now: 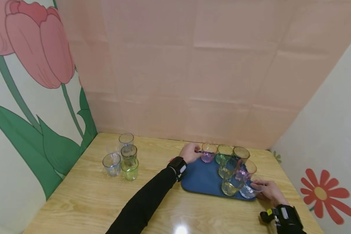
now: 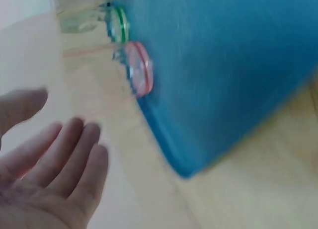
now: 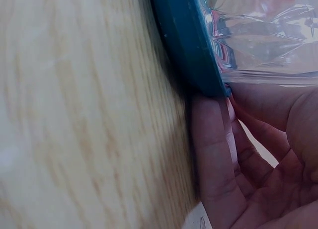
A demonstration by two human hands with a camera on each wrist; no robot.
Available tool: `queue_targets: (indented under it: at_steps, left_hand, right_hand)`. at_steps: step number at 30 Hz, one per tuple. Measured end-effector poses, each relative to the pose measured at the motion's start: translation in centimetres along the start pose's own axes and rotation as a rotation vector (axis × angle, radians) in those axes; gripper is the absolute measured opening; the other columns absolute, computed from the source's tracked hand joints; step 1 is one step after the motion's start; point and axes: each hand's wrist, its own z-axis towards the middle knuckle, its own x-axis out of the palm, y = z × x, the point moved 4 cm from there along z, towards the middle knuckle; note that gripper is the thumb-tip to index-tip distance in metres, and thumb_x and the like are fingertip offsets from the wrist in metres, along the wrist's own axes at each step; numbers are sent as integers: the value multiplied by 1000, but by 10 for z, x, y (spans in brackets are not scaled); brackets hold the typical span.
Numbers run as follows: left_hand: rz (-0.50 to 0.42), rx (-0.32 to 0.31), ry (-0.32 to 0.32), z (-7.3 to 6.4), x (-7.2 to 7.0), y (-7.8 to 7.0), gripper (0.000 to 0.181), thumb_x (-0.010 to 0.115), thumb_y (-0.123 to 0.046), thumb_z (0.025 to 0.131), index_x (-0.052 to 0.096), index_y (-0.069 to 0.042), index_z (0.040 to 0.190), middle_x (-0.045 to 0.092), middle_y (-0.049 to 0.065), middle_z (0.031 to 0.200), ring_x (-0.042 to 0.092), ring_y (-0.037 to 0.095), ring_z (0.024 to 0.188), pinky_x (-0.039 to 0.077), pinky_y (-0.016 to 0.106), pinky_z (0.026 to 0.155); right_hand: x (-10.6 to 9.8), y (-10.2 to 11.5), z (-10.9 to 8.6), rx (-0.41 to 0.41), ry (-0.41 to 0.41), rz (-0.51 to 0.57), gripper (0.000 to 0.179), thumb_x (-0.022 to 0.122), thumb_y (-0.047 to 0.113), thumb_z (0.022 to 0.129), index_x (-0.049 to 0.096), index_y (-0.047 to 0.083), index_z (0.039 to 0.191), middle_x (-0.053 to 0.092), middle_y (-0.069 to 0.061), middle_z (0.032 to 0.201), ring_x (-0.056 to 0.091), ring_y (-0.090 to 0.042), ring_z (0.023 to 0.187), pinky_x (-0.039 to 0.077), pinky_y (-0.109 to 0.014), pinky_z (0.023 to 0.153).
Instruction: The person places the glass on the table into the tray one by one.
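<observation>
A blue tray (image 1: 200,180) lies on the wooden table with several tinted drinking glasses on its back and right parts. My left hand (image 1: 191,153) is at the tray's back left, close to a pink glass (image 1: 207,156). In the left wrist view its fingers (image 2: 74,159) are loosely extended and hold nothing, apart from the glass and the tray. My right hand (image 1: 269,191) pinches the tray's right edge. The right wrist view shows the thumb (image 3: 268,102) on top, beside a clear glass (image 3: 268,45), and a finger against the tray's underside.
Off to the left, several more glasses stand grouped on the table (image 1: 84,195), among them a clear glass (image 1: 111,165) and a yellow-green glass (image 1: 130,174). A pinkish sheet (image 1: 178,81) covers the wall behind. Painted walls stand at both sides.
</observation>
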Motion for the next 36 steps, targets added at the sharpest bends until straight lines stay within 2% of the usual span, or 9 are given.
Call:
queue_targets:
  at_steps: [3, 6, 9, 13, 18, 24, 28, 32, 36]
  left_hand:
    - [34, -3, 73, -9, -13, -1, 29, 77, -20, 92, 73, -3, 116, 74, 6, 107, 69, 17, 96, 55, 27, 82]
    - [58, -8, 99, -17, -30, -3, 29, 77, -21, 93, 73, -4, 117, 73, 6, 109, 68, 18, 97, 55, 28, 82]
    - [42, 5, 106, -22, -48, 0, 31, 76, -22, 94, 72, -4, 119, 73, 8, 111, 68, 19, 100, 55, 30, 84]
    - [14, 30, 109, -29, -68, 11, 34, 74, -23, 95, 71, -3, 122, 72, 9, 112, 68, 22, 101, 55, 33, 86]
    - [19, 53, 115, -42, -89, 23, 36, 73, -24, 96, 70, -1, 124, 72, 12, 113, 67, 25, 103, 55, 36, 88]
    - [24, 43, 125, -59, -116, 33, 40, 71, -24, 97, 67, 0, 129, 69, 16, 118, 65, 29, 108, 53, 42, 92]
    - [20, 41, 154, -67, -133, 40, 41, 71, -22, 98, 65, 1, 132, 68, 17, 121, 65, 29, 109, 53, 43, 93]
    - [11, 47, 134, -73, -147, 49, 41, 71, -21, 97, 65, 1, 131, 69, 15, 119, 65, 28, 108, 53, 43, 92]
    - [13, 56, 116, -83, -158, 58, 39, 70, -20, 98, 65, 1, 131, 68, 16, 121, 64, 31, 111, 52, 46, 95]
  right_hand:
    - [0, -1, 1, 21, -3, -1, 45, 77, 26, 93, 68, -9, 119, 69, -13, 103, 60, -21, 87, 57, -33, 71]
    - [-2, -2, 1, 21, -10, 3, 47, 77, 26, 93, 66, -10, 120, 70, -13, 104, 61, -20, 86, 57, -33, 71]
    - [-3, -1, 1, 1, -11, 11, 45, 77, 27, 93, 68, -10, 118, 69, -12, 103, 60, -19, 85, 57, -33, 70]
    - [-2, 1, -1, -25, -2, 14, 44, 77, 26, 93, 68, -10, 118, 69, -14, 106, 61, -17, 85, 58, -33, 71]
    - [-1, -1, -2, 9, 0, -3, 46, 77, 26, 93, 67, -10, 119, 69, -16, 106, 61, -20, 86, 58, -34, 71]
    - [0, 1, 0, 16, -4, -19, 49, 78, 28, 92, 67, -10, 121, 65, -25, 117, 60, -23, 91, 57, -33, 72]
    - [0, 2, 0, -17, -3, -10, 44, 76, 26, 94, 68, -10, 118, 68, -19, 110, 60, -18, 87, 57, -32, 70]
    - [0, 4, -1, -31, -10, 13, 40, 76, 25, 94, 69, -9, 115, 69, -8, 99, 60, -16, 82, 57, -32, 69]
    - [-1, 3, -2, -16, -9, -7, 42, 75, 25, 95, 68, -9, 118, 70, -9, 100, 61, -17, 85, 56, -31, 70]
